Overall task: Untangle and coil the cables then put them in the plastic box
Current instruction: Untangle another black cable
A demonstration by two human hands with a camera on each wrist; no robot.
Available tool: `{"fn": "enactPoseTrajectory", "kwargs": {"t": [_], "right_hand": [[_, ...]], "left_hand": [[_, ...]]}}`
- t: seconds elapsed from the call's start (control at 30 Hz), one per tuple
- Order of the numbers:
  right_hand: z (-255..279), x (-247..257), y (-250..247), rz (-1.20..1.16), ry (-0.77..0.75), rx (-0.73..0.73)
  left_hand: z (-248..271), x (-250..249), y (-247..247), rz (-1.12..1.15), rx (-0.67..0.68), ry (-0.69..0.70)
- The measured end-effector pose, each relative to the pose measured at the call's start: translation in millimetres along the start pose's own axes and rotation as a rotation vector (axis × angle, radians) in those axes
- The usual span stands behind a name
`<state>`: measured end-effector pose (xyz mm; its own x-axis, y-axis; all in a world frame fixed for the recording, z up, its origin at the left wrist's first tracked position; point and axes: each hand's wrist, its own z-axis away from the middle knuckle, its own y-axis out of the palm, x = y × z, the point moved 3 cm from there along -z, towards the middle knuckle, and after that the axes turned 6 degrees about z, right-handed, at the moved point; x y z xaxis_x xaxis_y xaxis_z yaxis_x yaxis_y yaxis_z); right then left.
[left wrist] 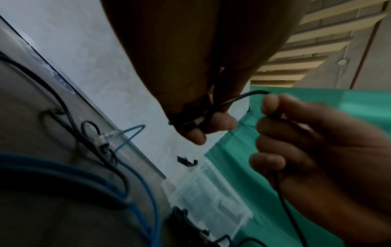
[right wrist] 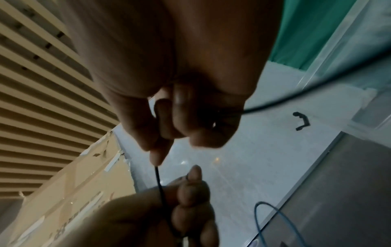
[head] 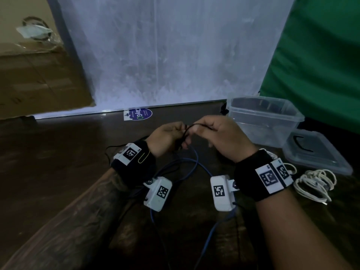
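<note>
From above, both hands meet over the dark table, the left hand (head: 167, 138) and right hand (head: 220, 137) each pinching the thin black cable (head: 191, 126), with the blue cable (head: 192, 162) loose beneath and the plastic box (head: 263, 117) open just to the right. The left wrist view shows the left fingers (left wrist: 222, 123) curled round the black cable's plug end; the right wrist view shows the right fingertips (right wrist: 156, 155) nipping the strand taut. It looks like untangling is still under way, and next calls for drawing the black cable free of the blue before coiling.
</note>
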<state>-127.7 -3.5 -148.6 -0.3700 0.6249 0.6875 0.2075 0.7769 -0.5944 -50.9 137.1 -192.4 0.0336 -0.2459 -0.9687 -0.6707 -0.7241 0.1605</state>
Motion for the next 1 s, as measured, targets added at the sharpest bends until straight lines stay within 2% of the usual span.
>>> {"fn": "enactPoseTrajectory", "kwargs": {"t": [0.13, 0.27, 0.33, 0.4, 0.53, 0.63, 0.73, 0.8, 0.87, 0.93, 1.0], "right_hand": [[-4, -24, -8, 0.072, 0.056, -0.191], [2, -46, -9, -0.21, 0.266, -0.226], [6, -48, -4, -0.234, 0.344, -0.157], [9, -47, 6, -0.165, 0.362, -0.034], [17, -31, 26, -0.036, 0.295, 0.236], [19, -20, 27, 0.128, 0.177, 0.315], [20, -9, 22, 0.13, 0.066, 0.278], [20, -3, 16, 0.051, 0.006, 0.207], [18, -1, 8, -0.009, -0.044, 0.079], [16, -1, 0, -0.059, -0.068, -0.03], [16, -5, -7, -0.045, -0.065, -0.147]], "left_hand": [[7, 0, 22, 0.138, 0.135, -0.166], [11, -1, 31, 0.262, 0.195, -0.146], [10, -3, 29, 0.343, 0.193, -0.108], [8, -5, 25, 0.443, 0.13, -0.069], [0, -4, 13, 0.582, -0.049, -0.013], [-4, -3, 5, 0.567, -0.143, 0.041], [-4, -2, 0, 0.392, -0.187, 0.085], [-3, -1, -3, 0.125, -0.193, 0.1], [1, -1, 3, -0.102, -0.102, 0.092], [5, 0, 18, -0.108, 0.041, 0.063], [6, -1, 28, 0.029, 0.104, -0.009]]}}
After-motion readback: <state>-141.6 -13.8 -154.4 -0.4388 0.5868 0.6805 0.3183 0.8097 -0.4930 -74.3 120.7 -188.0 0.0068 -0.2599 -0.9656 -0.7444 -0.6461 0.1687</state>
